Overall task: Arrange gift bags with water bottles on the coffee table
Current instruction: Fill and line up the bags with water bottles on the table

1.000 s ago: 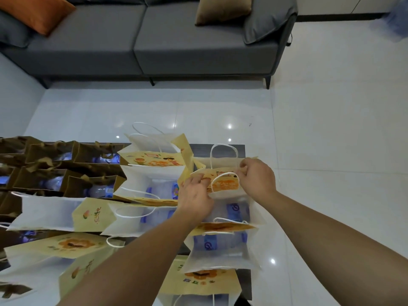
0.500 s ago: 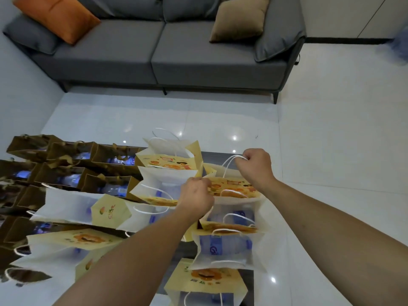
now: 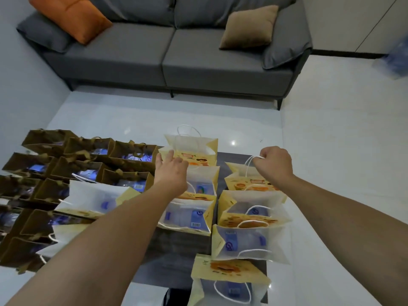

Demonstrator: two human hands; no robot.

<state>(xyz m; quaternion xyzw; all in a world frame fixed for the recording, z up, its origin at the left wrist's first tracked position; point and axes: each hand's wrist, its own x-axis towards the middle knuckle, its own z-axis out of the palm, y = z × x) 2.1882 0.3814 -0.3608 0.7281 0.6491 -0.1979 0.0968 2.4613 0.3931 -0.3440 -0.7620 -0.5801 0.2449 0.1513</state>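
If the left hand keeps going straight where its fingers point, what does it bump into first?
Probably the far yellow gift bag: the left hand, fingers straight, already reaches its near edge, though depth is hard to judge.

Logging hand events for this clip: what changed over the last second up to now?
The left hand let go of the bag both hands were holding and moved left, fingers straight, to the far white bag. The right hand moved from the bag's rim to its cord handle and grips it. The brown bags stayed put.
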